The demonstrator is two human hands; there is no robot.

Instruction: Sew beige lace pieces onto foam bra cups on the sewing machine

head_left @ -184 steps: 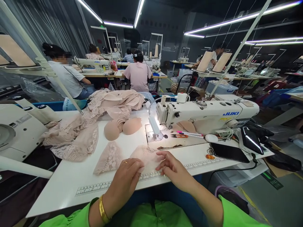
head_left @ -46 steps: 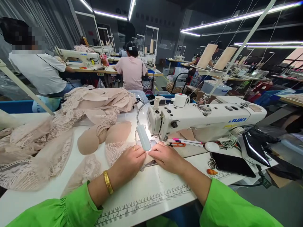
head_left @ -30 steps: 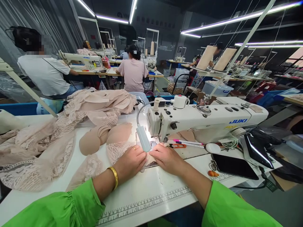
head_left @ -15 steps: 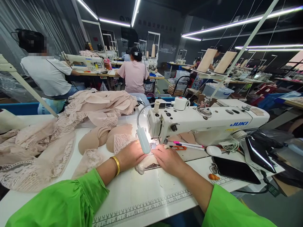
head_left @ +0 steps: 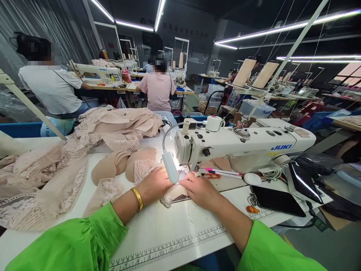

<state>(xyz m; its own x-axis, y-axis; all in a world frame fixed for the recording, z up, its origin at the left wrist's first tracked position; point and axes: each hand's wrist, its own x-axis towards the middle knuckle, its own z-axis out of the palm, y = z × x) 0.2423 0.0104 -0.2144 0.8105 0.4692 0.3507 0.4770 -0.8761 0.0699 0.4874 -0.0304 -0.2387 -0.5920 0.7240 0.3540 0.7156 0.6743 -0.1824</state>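
Under the needle end of a white sewing machine (head_left: 225, 141) lies a beige lace fabric piece (head_left: 174, 194). My left hand (head_left: 156, 185), a gold bangle at its wrist, presses on the fabric's left side; its fingertips are partly hidden behind the lamp head (head_left: 170, 167). My right hand (head_left: 200, 191) pinches the fabric's right edge with thumb and fingers, close to the presser foot. The lamp lights the spot between both hands. Left of the machine, beige cup pieces (head_left: 104, 168) lie beside a lace piece (head_left: 143, 171).
Lace fabric (head_left: 42, 188) is heaped on the left. Right of my hands lie pens (head_left: 222, 172), an orange-handled tool (head_left: 211, 175), a black phone (head_left: 278, 201) and a white round case (head_left: 252, 178). A ruler strip (head_left: 169, 248) runs along the front edge. Co-workers sit at machines beyond.
The whole view has shifted slightly, with the scene sliding a little left. Both hands stay at the fabric by the needle, with hardly any movement.
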